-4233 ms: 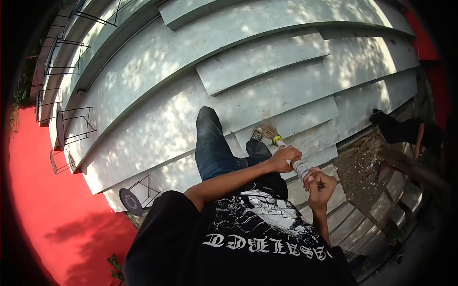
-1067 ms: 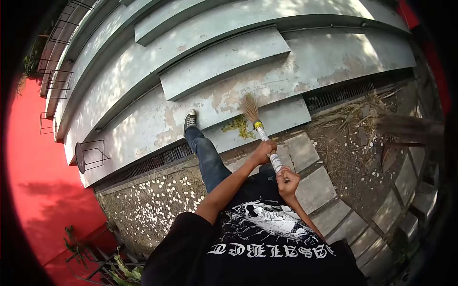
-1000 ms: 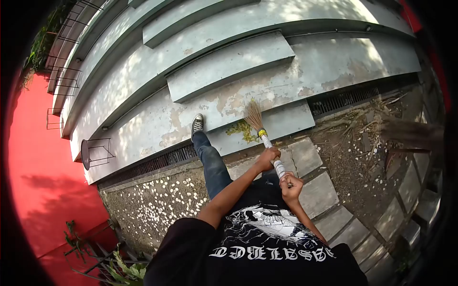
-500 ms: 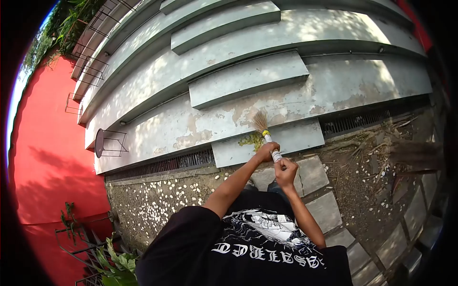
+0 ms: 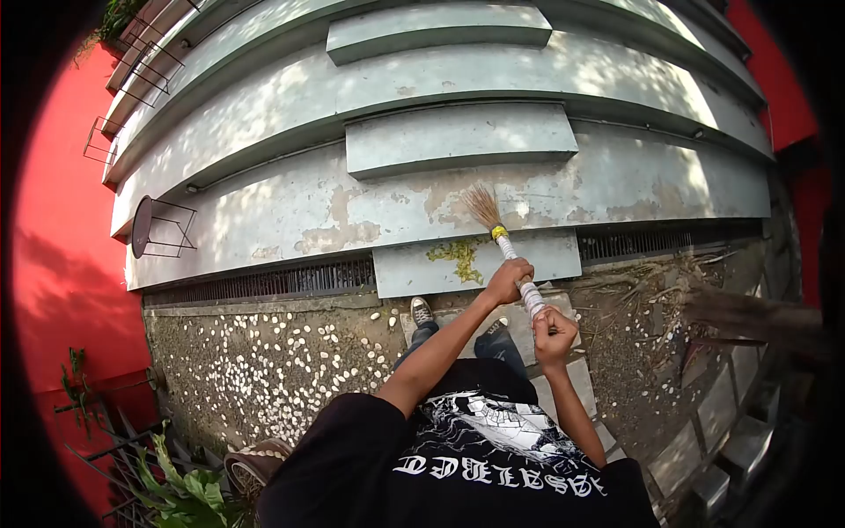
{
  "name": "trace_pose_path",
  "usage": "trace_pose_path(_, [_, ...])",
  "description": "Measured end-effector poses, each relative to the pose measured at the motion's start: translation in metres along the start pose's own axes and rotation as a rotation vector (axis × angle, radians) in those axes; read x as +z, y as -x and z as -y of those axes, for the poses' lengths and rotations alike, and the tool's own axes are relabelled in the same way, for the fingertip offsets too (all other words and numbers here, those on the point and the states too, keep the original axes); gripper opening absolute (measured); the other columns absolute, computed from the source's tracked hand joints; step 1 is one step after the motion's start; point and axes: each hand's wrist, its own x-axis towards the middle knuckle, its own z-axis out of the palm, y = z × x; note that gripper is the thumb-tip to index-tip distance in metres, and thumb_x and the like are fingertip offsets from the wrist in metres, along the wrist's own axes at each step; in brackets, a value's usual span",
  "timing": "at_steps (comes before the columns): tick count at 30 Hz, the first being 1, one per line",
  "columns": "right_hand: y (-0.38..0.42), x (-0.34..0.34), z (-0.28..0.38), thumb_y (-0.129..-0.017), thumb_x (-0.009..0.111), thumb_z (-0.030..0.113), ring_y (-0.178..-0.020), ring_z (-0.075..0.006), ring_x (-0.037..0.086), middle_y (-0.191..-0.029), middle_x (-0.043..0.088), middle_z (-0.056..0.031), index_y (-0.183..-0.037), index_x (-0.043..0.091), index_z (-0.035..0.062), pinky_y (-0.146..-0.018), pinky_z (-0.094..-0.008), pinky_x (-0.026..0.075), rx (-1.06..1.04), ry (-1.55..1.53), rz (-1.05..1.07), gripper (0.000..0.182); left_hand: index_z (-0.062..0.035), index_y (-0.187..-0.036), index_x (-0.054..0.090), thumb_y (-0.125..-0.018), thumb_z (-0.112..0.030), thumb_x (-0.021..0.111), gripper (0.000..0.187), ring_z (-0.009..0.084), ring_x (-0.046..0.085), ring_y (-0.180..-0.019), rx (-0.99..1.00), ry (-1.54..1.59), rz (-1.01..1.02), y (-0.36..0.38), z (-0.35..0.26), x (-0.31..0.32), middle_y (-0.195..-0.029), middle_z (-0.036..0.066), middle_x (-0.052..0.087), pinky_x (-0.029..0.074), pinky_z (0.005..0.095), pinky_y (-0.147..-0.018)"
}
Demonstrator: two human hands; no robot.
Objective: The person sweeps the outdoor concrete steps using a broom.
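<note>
Both my hands grip a stick broom with a white-wrapped handle (image 5: 532, 297), a yellow band and thin brown bristles (image 5: 483, 208). My left hand (image 5: 509, 281) is closed around the upper part of the handle, nearer the bristles. Close to the handle's lower end, my right hand (image 5: 554, 336) is wrapped shut. The bristles are over the broad, peeling grey ledge (image 5: 299, 207), fanned out and pointing away from me. Below them, a scatter of yellow-green leaf bits (image 5: 458, 258) lies on the small grey step (image 5: 400, 273).
Dark grates (image 5: 273, 280) run along the ledge's base. White pebbles (image 5: 264, 370) cover soil on the left; roots (image 5: 651, 295) and a wooden piece (image 5: 748, 317) lie right. A round-topped metal stool (image 5: 163, 227) stands by the red wall (image 5: 70, 290). Higher tiers rise ahead.
The broom and both hands have shifted right relative to the small step, the right hand also moving lower. More of the leaf bits shows. The view has shifted, bringing my shoes into sight.
</note>
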Motion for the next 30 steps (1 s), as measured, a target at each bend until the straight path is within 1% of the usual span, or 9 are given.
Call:
trace_pose_path(6, [0.048, 0.060, -0.011, -0.094, 0.059, 0.000, -0.056, -0.0127, 0.052, -0.060, 0.054, -0.0033, -0.062, 0.039, 0.0046, -0.063, -0.0307, 0.046, 0.231, 0.071, -0.044, 0.038, -0.0078, -0.086, 0.064, -0.076, -0.015, 0.072, 0.015, 0.0415, 0.066, -0.095, -0.066, 0.103, 0.262, 0.071, 0.044, 0.005, -0.089, 0.016, 0.067, 0.053, 0.0505, -0.080])
trace_pose_path(11, [0.048, 0.078, 0.088, -0.094, 0.059, 0.003, -0.054, -0.0144, 0.054, -0.057, 0.055, -0.0038, -0.060, 0.041, 0.0057, -0.080, -0.0379, 0.052, 0.086, 0.018, -0.015, 0.038, -0.0144, -0.087, 0.062, -0.072, -0.015, 0.074, 0.019, 0.0324, 0.061, -0.098, 0.079, -0.023, 0.389, 0.076, -0.017, -0.079, -0.092, 0.005, 0.066, 0.044, 0.0490, -0.079])
trace_pose_path(14, [0.021, 0.103, 0.115, -0.094, 0.059, 0.004, -0.055, -0.0154, 0.056, -0.058, 0.057, -0.0036, -0.060, 0.041, 0.0062, -0.080, -0.0369, 0.052, -0.006, -0.037, 0.026, 0.038, -0.0157, -0.090, 0.062, -0.071, -0.017, 0.076, 0.023, 0.0302, 0.059, -0.101, 0.018, -0.064, 0.339, 0.069, -0.018, -0.119, -0.090, 0.003, 0.065, 0.042, 0.0484, -0.081])
trace_pose_path(17, [0.008, 0.140, 0.076, -0.092, 0.057, -0.002, -0.053, -0.0142, 0.053, -0.056, 0.052, -0.0035, -0.061, 0.038, 0.0072, -0.069, -0.0360, 0.050, -0.119, 0.029, 0.145, 0.037, -0.0152, -0.088, 0.063, -0.071, -0.020, 0.077, 0.023, 0.0319, 0.060, -0.098, -0.069, -0.046, 0.112, 0.078, 0.023, -0.139, -0.089, 0.004, 0.065, 0.042, 0.0486, -0.078])
trace_pose_path(19, [0.020, 0.161, 0.044, -0.091, 0.058, -0.003, -0.054, -0.0134, 0.052, -0.056, 0.052, -0.0041, -0.061, 0.037, 0.0065, -0.065, -0.0344, 0.049, 0.014, 0.069, 0.182, 0.038, -0.0152, -0.086, 0.065, -0.071, -0.025, 0.076, 0.021, 0.0339, 0.060, -0.094, -0.115, -0.120, 0.057, 0.096, 0.073, -0.128, -0.087, 0.005, 0.065, 0.043, 0.0480, -0.076])
trace_pose_path(21, [0.012, 0.171, 0.043, -0.091, 0.060, -0.004, -0.055, -0.0127, 0.051, -0.057, 0.052, -0.0044, -0.061, 0.037, 0.0054, -0.061, -0.0332, 0.047, 0.132, 0.016, 0.168, 0.038, -0.0175, -0.088, 0.070, -0.070, -0.025, 0.078, 0.021, 0.0334, 0.059, -0.104, -0.172, -0.111, 0.265, 0.108, 0.089, -0.129, -0.095, 0.003, 0.069, 0.044, 0.0541, -0.078])
trace_pose_path(23, [0.002, 0.167, 0.074, -0.090, 0.062, -0.003, -0.056, -0.0121, 0.051, -0.057, 0.051, -0.0044, -0.061, 0.039, 0.0038, -0.057, -0.0322, 0.044, 0.272, -0.121, 0.111, 0.038, -0.0185, -0.088, 0.071, -0.062, -0.017, 0.075, 0.026, 0.0325, 0.058, -0.104, -0.227, -0.118, 0.407, 0.104, 0.062, -0.140, -0.097, 0.002, 0.070, 0.042, 0.0545, -0.079])
trace_pose_path(24, [-0.005, 0.160, 0.087, -0.091, 0.059, -0.003, -0.055, -0.0132, 0.051, -0.057, 0.051, -0.0047, -0.061, 0.039, 0.0034, -0.058, -0.0322, 0.043, 0.271, -0.149, 0.104, 0.036, -0.0183, -0.089, 0.069, -0.065, -0.022, 0.076, 0.025, 0.0321, 0.058, -0.102, -0.181, -0.081, 0.354, 0.100, 0.050, -0.143, -0.096, 0.002, 0.069, 0.042, 0.0530, -0.080])
trace_pose_path(30, [-0.076, 0.129, 0.180, -0.091, 0.055, -0.003, -0.055, -0.0152, 0.053, -0.056, 0.053, -0.0037, -0.061, 0.042, 0.0040, -0.066, -0.0346, 0.047, -0.264, -0.126, 0.182, 0.034, -0.0148, -0.094, 0.063, -0.066, -0.028, 0.081, 0.036, 0.0302, 0.060, -0.098, -0.018, 0.085, -0.042, 0.005, -0.040, -0.216, -0.094, 0.004, 0.067, 0.040, 0.0458, -0.086])
